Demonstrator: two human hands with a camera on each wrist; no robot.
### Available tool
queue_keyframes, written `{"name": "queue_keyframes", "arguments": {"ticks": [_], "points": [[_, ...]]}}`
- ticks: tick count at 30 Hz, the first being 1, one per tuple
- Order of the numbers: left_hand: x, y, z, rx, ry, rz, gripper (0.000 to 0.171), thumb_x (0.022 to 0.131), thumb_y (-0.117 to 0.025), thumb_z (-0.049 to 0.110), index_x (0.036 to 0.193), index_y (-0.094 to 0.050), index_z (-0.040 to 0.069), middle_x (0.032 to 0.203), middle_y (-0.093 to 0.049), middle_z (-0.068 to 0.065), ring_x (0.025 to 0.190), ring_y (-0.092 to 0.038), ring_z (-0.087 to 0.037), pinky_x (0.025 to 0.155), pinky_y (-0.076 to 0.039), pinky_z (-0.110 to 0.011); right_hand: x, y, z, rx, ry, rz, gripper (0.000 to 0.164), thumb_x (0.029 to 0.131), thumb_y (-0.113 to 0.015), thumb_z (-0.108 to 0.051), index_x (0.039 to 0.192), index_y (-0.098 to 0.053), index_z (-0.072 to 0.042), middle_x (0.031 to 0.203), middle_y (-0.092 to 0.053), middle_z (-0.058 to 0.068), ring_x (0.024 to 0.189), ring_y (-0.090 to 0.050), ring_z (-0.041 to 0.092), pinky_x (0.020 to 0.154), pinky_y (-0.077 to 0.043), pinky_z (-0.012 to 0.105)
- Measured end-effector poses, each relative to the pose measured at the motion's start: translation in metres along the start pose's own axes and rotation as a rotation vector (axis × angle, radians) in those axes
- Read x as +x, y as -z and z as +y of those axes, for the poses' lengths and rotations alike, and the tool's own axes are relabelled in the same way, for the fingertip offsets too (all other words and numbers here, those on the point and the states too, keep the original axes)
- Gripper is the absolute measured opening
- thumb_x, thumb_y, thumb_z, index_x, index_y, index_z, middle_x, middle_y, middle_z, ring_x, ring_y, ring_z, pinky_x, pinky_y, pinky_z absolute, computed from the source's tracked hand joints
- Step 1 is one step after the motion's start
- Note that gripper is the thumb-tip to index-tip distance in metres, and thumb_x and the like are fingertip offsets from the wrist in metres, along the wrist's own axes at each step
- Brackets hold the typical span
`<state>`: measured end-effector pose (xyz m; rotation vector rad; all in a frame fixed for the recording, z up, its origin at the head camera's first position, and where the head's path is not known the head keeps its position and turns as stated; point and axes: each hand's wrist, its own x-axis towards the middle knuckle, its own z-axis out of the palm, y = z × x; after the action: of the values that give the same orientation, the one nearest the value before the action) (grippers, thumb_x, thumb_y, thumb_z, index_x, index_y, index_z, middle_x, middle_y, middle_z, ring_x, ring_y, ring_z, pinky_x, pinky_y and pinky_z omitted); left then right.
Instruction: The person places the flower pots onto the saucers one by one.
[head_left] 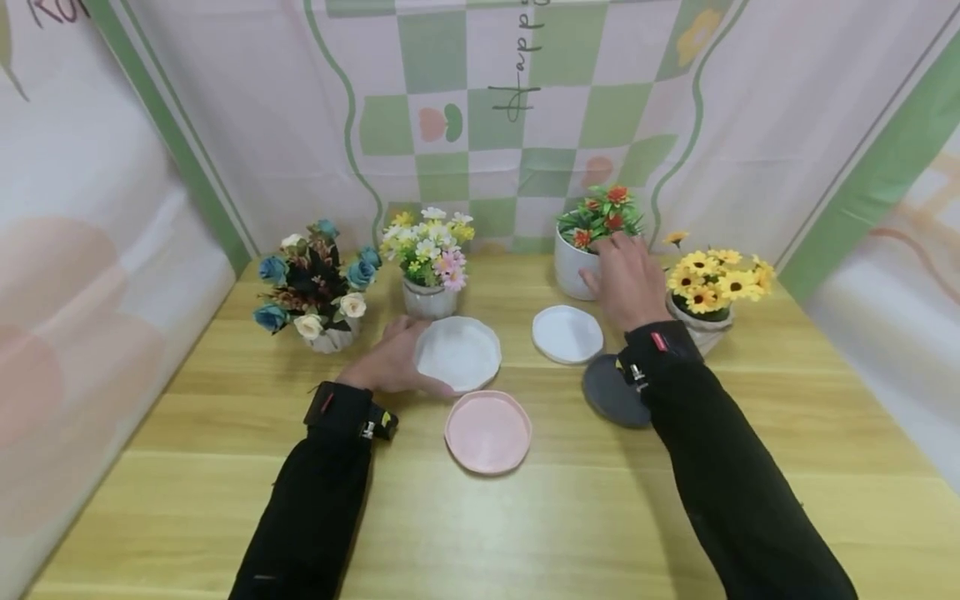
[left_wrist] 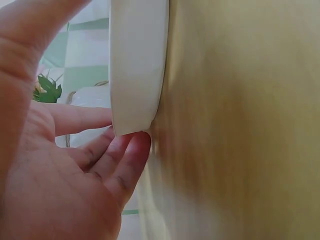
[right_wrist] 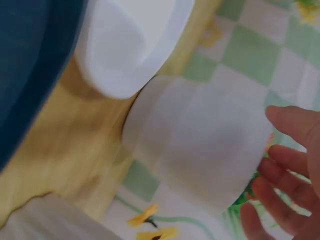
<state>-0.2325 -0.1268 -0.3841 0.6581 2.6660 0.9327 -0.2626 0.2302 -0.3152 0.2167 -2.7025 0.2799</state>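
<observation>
My left hand [head_left: 397, 357] holds a white saucer with a faceted rim [head_left: 457, 354] by its left side, thumb at the front and fingers behind. In the left wrist view, the fingertips [left_wrist: 137, 150] touch the edge of the saucer [left_wrist: 139, 65]. My right hand [head_left: 628, 283] is at the upper part of a white flowerpot [head_left: 573, 262] with red-orange flowers [head_left: 615, 221]. In the right wrist view its fingers are spread loosely by the rim of the pot [right_wrist: 195, 135]; firm contact cannot be made out.
A pink saucer [head_left: 487, 433], a smaller white saucer [head_left: 567, 333] and a dark grey saucer [head_left: 611, 392] lie on the wooden table [head_left: 465, 533]. Potted blue-and-cream roses [head_left: 333, 340], white-and-pink flowers [head_left: 429, 302] and yellow flowers [head_left: 708, 283] stand behind. A checkered curtain [head_left: 495, 125] hangs at the back.
</observation>
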Motion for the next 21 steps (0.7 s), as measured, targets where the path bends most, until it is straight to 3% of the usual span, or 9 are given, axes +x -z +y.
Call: {"name": "queue_keyframes", "arguments": {"ticks": [9, 21], "points": [[0.002, -0.001, -0.001, -0.011, 0.034, 0.0, 0.112, 0.069, -0.098, 0.045, 0.161, -0.043, 0.014, 0.16, -0.042, -0.018, 0.146, -0.034, -0.037, 0.122, -0.037, -0.064, 0.027, -0.008, 0.015, 0.015, 0.038, -0.037, 0.02, 0.1, -0.072, -0.015, 0.107, -0.075, 0.003, 0.104, -0.073, 0.026, 0.096, -0.069, 0.046, 0.081, -0.057, 0.059], [0.004, -0.002, -0.004, -0.023, 0.042, -0.003, 0.112, 0.07, -0.097, 0.046, 0.161, -0.042, 0.013, 0.156, -0.043, -0.017, 0.144, -0.036, -0.036, 0.121, -0.04, -0.062, 0.03, -0.007, 0.01, 0.147, -0.085, -0.165, 0.02, 0.105, -0.066, -0.016, 0.108, -0.073, 0.002, 0.108, -0.073, 0.024, 0.094, -0.064, 0.039, 0.077, -0.052, 0.05]]}}
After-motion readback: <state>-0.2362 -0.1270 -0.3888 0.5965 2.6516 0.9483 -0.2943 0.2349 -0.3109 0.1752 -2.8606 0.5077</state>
